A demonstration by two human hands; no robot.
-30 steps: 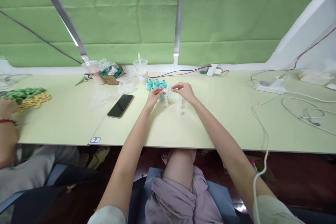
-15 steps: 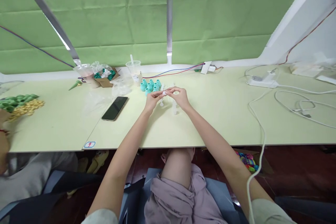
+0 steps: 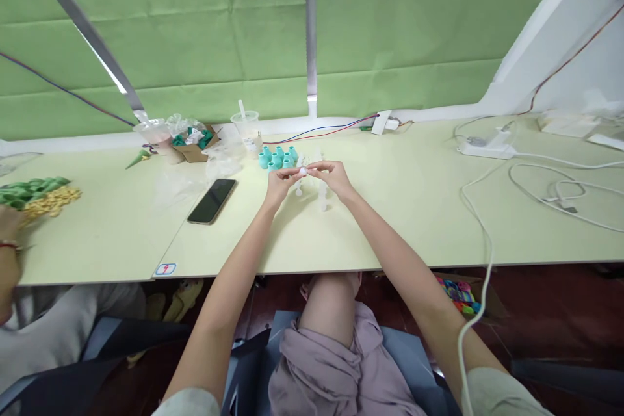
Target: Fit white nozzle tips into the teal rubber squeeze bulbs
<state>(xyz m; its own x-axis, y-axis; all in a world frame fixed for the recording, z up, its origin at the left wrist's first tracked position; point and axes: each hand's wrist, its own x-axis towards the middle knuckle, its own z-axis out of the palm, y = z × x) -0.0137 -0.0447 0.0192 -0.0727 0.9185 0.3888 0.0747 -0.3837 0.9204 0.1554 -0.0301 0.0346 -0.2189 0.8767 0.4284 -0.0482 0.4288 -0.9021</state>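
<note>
My left hand [image 3: 279, 182] and my right hand [image 3: 332, 177] meet over the pale table [image 3: 370, 227], fingertips pinched together on a small white plastic piece [image 3: 303, 171]. Below and beside the fingers stand more white plastic parts [image 3: 322, 197]. Just behind the hands is a cluster of teal plastic caps [image 3: 276, 157]. What the white piece looks like in detail is too small to tell.
A black phone [image 3: 212, 201] lies left of my hands. A plastic cup with a straw [image 3: 245, 126], a cardboard box of bits [image 3: 194, 145] and clear bags stand behind. White cables and a power strip [image 3: 486, 147] lie right. Another person's hand [image 3: 8, 226] is by green and yellow pieces [image 3: 39, 194].
My hands have drawn closer together, both now pinching the same white piece. The view has shifted slightly, so things sit a little lower and to the left.
</note>
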